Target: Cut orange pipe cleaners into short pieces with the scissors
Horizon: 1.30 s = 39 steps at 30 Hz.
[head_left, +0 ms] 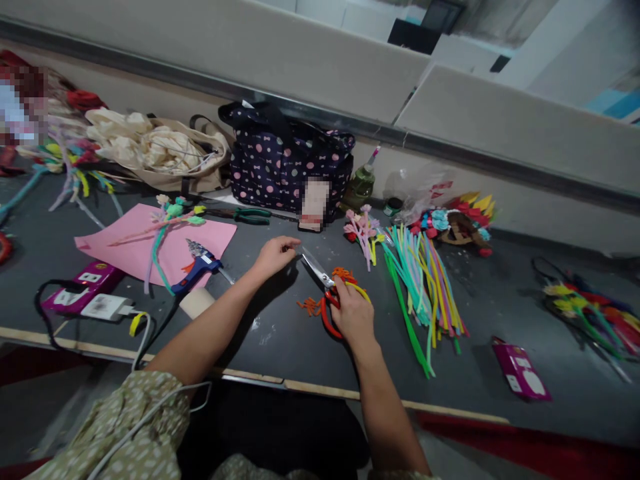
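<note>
Dark grey table (280,340), scuffed, with a pale partition wall behind it. Polka-dot bag (280,167) at the back, its tag blurred. Pink sheet (140,250) to the left. Pipe-cleaner bundle (425,280) just right of the hands. Glue gun (197,267) on the sheet's corner. Right hand (353,313) closed around red scissors (317,270) mid-table, handles mostly hidden. Left hand (273,257) pinched at the blade tip; what it holds is too small to tell. Orange scraps (310,307) lie beside the handles.

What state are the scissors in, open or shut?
Shut, or nearly: the scissors, gripped by the right hand, show their blades as one narrow silver strip with no gap.
</note>
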Tool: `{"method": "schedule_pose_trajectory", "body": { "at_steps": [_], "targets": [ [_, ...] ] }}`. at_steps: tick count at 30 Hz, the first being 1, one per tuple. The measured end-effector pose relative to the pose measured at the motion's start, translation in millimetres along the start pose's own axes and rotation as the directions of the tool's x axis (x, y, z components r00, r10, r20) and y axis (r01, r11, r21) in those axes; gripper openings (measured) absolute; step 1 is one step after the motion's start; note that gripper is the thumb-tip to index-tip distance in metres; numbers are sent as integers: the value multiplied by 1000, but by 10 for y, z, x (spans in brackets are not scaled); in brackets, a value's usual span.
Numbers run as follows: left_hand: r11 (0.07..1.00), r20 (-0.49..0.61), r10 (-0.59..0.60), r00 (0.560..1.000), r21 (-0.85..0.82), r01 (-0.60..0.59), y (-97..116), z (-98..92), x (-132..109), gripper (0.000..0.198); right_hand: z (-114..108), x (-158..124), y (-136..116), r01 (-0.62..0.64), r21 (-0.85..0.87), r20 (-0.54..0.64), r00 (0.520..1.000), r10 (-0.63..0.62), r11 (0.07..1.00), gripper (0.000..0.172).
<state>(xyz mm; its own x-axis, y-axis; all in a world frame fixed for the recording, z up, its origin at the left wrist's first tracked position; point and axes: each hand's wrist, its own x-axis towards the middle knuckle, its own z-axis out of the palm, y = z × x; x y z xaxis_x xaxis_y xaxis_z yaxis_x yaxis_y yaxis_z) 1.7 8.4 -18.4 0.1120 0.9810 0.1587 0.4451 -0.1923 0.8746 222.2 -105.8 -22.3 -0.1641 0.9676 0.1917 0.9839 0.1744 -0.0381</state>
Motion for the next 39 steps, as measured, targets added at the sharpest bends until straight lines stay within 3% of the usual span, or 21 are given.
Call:
{"method": "schedule_pose_trajectory", "body": {
  "at_steps": [3,8,13,21,39],
  "targets": [
    [978,-52,-132,990,-169,122,-32,4,24,35,-4,-1,-1,-15,6,-8,1000,15,1000,46],
    [802,112,-248,962,-533,269,27,-9,12,34,21,-5,12,-22,65,-46,999,25,998,45],
    [639,237,-259,936,-685,350,51,-39,3,36,60,-13,19,-18,156,-92,995,33,988,46],
    [505,308,-242,920,-770,390,85,-54,3,34,64,-25,9,-4,219,-111,993,29,976,47],
    [486,290,-261,921,-785,385,118,-42,-9,28,45,-18,-3,29,193,-108,994,-8,981,47]
  ]
}}
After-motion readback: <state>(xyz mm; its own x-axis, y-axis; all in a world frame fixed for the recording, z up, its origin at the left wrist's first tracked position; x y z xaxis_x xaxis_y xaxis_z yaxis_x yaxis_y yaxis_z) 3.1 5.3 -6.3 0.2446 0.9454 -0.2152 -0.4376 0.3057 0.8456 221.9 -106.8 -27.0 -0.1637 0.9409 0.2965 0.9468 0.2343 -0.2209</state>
